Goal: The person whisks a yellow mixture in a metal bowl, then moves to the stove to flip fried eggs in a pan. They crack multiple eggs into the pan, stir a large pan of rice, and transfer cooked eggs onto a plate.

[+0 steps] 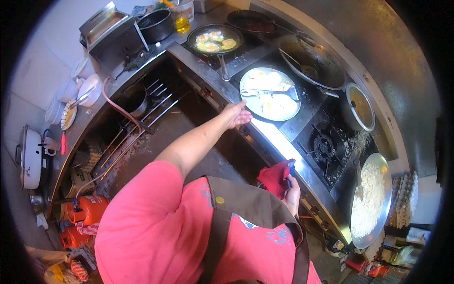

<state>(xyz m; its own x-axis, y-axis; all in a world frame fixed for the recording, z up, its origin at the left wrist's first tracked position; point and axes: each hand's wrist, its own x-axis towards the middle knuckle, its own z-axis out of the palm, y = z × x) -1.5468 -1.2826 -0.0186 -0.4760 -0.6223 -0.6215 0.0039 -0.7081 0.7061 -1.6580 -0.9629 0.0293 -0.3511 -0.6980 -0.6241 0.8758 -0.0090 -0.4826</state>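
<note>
My left hand [238, 114] reaches over the stove's steel front edge, its fingers spread and nothing held. Just beyond its fingertips sits a pale plate [253, 108] bearing several fried eggs [278, 105]. A metal turner [292, 93] lies across that plate. My right hand [293, 198], low by the front edge, grips a bunched red cloth [275, 176]; the cloth hides part of the fingers. On a far-left burner, several eggs [212, 45] are in a black frying pan [192, 42], its handle [223, 69] pointing towards me.
A large wok [330, 72] and a lidded or filled pot [372, 115] stand at the back. A bare burner [322, 143] lies right of the plate. At far right is a wide pan of rice [370, 198]. Orange gas cylinders [93, 206] stand lower left.
</note>
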